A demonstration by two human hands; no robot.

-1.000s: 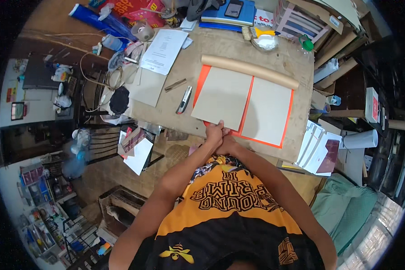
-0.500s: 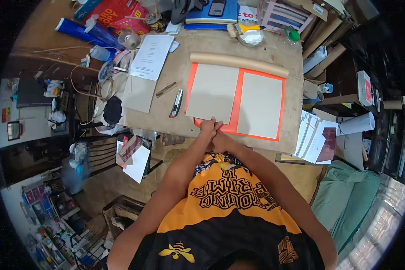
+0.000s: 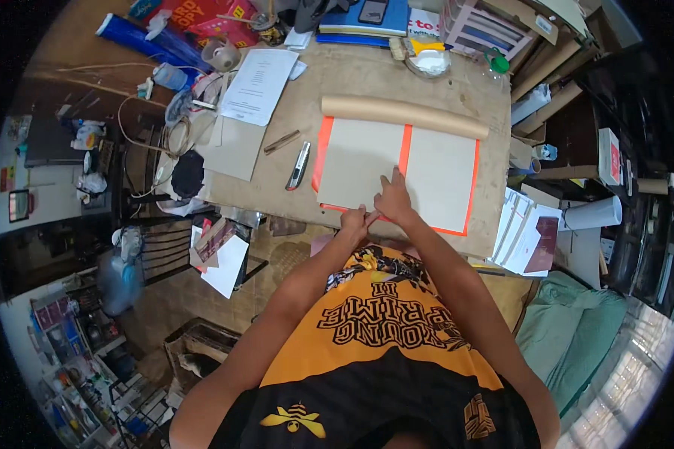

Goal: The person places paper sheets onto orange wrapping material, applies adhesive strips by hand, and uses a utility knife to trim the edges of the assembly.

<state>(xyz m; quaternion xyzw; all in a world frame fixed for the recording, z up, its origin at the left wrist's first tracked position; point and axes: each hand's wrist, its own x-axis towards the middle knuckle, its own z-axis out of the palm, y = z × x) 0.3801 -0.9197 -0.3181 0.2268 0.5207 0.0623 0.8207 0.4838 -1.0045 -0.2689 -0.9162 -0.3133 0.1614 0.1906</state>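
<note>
Two pale grey boards, the left board [image 3: 358, 161] and the right board [image 3: 442, 176], lie side by side on a bright orange sheet [image 3: 405, 150], which shows between them and along their edges. My left hand [image 3: 356, 219] is closed at the near edge of the left board, its fingertips partly hidden. Over that board's near right part, my right hand [image 3: 392, 197] has its index finger stretched out toward the orange gap, with nothing held. A red and grey utility knife [image 3: 299, 166] lies left of the boards.
A roll of brown paper [image 3: 404, 117] lies along the boards' far edge. Beyond the knife are a thin brown strip [image 3: 281, 142] and a printed sheet [image 3: 256, 86]. A bowl of white paste [image 3: 430, 65] with a brush stands at the back. Papers [image 3: 524, 232] are at the right.
My right hand has moved away from the left one, forward and right onto the left board. That board seems slightly closer to the right one. The view has shifted a little.
</note>
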